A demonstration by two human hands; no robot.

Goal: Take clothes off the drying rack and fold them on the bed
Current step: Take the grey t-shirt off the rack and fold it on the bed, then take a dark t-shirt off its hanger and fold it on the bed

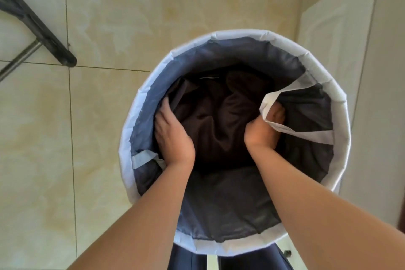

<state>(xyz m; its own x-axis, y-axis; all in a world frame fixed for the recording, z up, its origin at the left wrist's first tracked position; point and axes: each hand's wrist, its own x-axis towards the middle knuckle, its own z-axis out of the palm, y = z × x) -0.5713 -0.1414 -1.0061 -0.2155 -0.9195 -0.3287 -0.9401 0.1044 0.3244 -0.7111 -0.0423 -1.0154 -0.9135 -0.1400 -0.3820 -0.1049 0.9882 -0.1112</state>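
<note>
A round laundry basket (341, 120) with a white rim and dark grey lining stands on the floor below me. Dark brown clothes (219, 112) lie bunched inside it. My left hand (173, 136) reaches into the basket at the left side, its fingers curled around the edge of the brown cloth. At the right side my right hand (263, 129) is in the basket too, closed on a fold of the same cloth, with a white basket handle (291, 92) looped over its fingers. No bed is in view.
Beige floor tiles (109, 17) surround the basket. A dark foot of a rack with a metal bar (43, 35) stands at the upper left. A pale wall or door panel (341, 35) rises on the right, close to the basket.
</note>
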